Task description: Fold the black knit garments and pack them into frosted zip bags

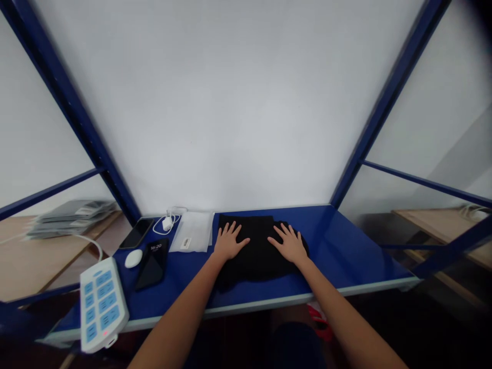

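Note:
A folded black cloth, perhaps a garment (253,259), lies flat on the blue tabletop (342,256). On its left part rests my left hand (229,242), palm down with the fingers spread. My right hand (289,245) presses flat on its right part, fingers also apart. Neither hand grips the cloth. Just left of it lies a translucent white plastic bag (192,231) with a small printed label near its lower edge.
To the left are a phone showing 16:20 (152,264), another dark phone (136,233), a white oval case (133,259), a charger with cable (167,223) and a power strip (103,305). Blue shelf posts (388,102) flank the table. Grey packages (73,218) lie on a neighbouring wooden surface.

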Action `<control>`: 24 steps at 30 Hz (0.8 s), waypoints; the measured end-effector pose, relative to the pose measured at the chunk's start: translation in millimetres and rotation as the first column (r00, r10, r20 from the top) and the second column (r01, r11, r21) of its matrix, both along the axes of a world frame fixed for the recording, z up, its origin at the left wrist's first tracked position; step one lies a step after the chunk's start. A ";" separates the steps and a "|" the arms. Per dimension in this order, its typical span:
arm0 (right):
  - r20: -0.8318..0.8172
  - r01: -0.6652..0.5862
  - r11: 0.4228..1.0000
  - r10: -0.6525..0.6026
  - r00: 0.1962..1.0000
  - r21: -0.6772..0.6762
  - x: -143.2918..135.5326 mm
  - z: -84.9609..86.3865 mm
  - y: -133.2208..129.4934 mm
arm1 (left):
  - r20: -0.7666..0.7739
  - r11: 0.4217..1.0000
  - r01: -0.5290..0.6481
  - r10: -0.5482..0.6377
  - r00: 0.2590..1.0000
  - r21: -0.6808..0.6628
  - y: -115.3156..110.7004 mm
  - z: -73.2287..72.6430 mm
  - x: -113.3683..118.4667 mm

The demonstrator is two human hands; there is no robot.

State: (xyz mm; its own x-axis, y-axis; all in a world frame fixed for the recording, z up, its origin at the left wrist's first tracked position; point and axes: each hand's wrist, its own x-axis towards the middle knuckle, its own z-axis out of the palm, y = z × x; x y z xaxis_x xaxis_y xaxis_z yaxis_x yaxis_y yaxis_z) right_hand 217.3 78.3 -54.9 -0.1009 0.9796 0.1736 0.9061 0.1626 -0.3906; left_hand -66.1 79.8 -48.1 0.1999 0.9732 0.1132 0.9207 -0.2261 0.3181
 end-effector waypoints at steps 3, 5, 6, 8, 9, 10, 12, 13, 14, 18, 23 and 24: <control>-0.109 0.033 0.997 -0.025 0.994 0.072 4.3 -2.7 2.5 | 0.023 1.000 0.000 0.000 1.000 0.019 2.2 -2.5 -1.6; -0.206 0.073 0.990 -0.046 0.978 0.125 10.4 -6.5 4.0 | 0.037 1.000 0.003 -0.004 0.999 0.030 3.0 -5.0 -2.9; -0.249 0.092 0.985 -0.053 0.967 0.146 13.7 -8.8 5.0 | 0.041 0.999 0.004 -0.005 0.999 0.034 3.3 -6.1 -3.5; -0.305 0.115 0.978 -0.057 0.951 0.176 19.5 -13.8 7.7 | 0.044 0.999 0.005 -0.006 0.999 0.033 3.8 -7.8 -4.0; -0.315 0.118 0.976 -0.054 0.948 0.185 21.6 -16.3 9.3 | 0.043 1.000 0.005 -0.007 0.999 0.031 4.0 -8.3 -4.1; -0.316 0.117 0.974 -0.051 0.947 0.193 23.1 -18.8 11.0 | 0.041 1.000 0.005 -0.006 0.999 0.029 4.2 -8.8 -4.1; -0.305 0.120 0.970 -0.051 0.951 0.211 24.5 -23.1 14.2 | 0.032 1.000 0.000 -0.001 0.999 0.030 4.7 -9.6 -4.1; -0.299 0.121 0.968 -0.052 0.953 0.218 24.8 -25.0 15.6 | 0.026 0.999 -0.004 0.003 1.000 0.032 4.9 -10.0 -4.3; -0.297 0.126 0.966 -0.055 0.953 0.225 24.9 -26.5 16.5 | 0.021 0.999 -0.009 0.008 1.000 0.036 5.0 -10.3 -4.5; -0.301 0.137 0.962 -0.062 0.952 0.236 23.1 -28.6 15.3 | 0.010 1.000 -0.013 0.013 1.000 0.027 3.9 -10.7 -5.0; -0.142 0.235 0.949 -0.208 0.968 0.210 6.6 -7.8 11.1 | 0.038 0.999 -0.017 0.015 0.999 0.045 1.2 -9.8 -3.8; -0.095 0.244 0.949 -0.229 0.969 0.201 2.9 0.7 13.7 | 0.052 0.998 -0.029 0.026 0.998 0.056 1.9 -8.5 -4.0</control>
State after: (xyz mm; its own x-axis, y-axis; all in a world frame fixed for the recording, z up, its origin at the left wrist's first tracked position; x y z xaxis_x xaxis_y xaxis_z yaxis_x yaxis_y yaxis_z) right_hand 220.3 92.0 -54.2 0.1488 0.9148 0.3756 0.9002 0.0319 -0.4343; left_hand -70.1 81.7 -56.6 0.1657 0.9699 0.1783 0.9095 -0.2202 0.3525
